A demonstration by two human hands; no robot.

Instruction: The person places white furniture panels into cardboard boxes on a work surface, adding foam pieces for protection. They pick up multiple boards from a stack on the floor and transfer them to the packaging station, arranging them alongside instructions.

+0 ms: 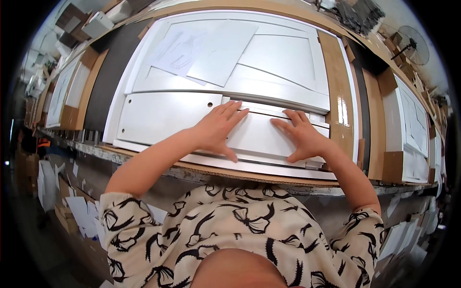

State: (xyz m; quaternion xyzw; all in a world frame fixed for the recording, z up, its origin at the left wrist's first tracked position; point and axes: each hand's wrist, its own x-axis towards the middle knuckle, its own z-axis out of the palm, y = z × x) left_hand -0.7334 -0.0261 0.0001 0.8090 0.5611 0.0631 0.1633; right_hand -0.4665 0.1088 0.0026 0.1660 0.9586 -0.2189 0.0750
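Note:
White furniture panels lie packed in a large open cardboard box in front of me. My left hand [222,126] rests with fingers spread over the left part of a stack of narrow white boards [261,137]. On the right part of the same stack lies my right hand [301,134], its fingers also apart. Left of the stack is a white panel [165,117] with small drilled holes. Behind it sits a larger white framed panel [283,53], with a printed drawing sheet [180,50] and a plain white sheet [225,53] on top.
A brown cardboard strip [337,81] fills the box's right side. More open boxes of white panels stand at the left [72,91] and right [408,125] along the bench. A fan [412,45] is at the far right. Cardboard and paper scraps [81,213] lie below the bench.

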